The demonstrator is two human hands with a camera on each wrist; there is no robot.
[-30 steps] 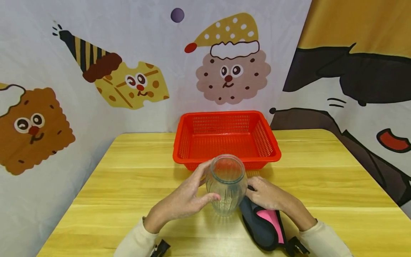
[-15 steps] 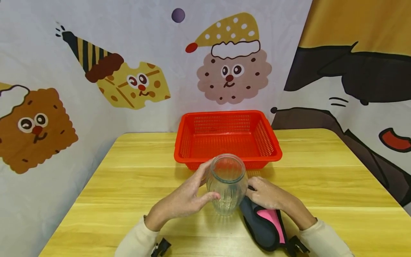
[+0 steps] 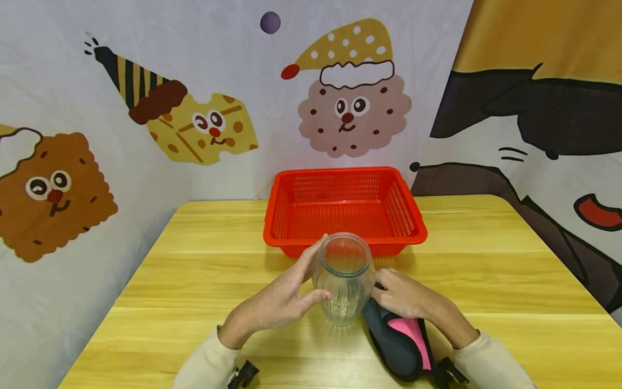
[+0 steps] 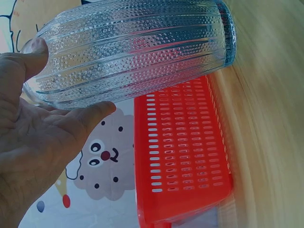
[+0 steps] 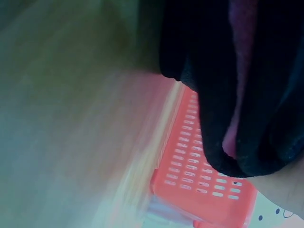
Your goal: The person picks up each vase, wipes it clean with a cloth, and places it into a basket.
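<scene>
A clear, ribbed glass jar [image 3: 343, 292] with a textured wall is upright in front of the basket, its mouth facing up. My left hand [image 3: 282, 297] holds it from the left, thumb on the near side and fingers on the far side. The left wrist view shows the thumb and a finger against the glass jar [image 4: 137, 52] near its mouth end. Just right of the jar, my right hand [image 3: 403, 292] grips the upper end of a dark grey padded fabric piece [image 3: 396, 346] with a pink panel and black edging. Its fingertips are partly hidden.
A red perforated plastic basket [image 3: 340, 216] stands behind the jar at the back of the wood-grain table [image 3: 194, 281]. Behind it hangs a white cloth with cartoon figures [image 3: 350, 116]. Black clips [image 3: 243, 374] show by the sleeves.
The head view has shifted very slightly. Both hands, the jar and the padded fabric piece stay almost exactly where they were.
</scene>
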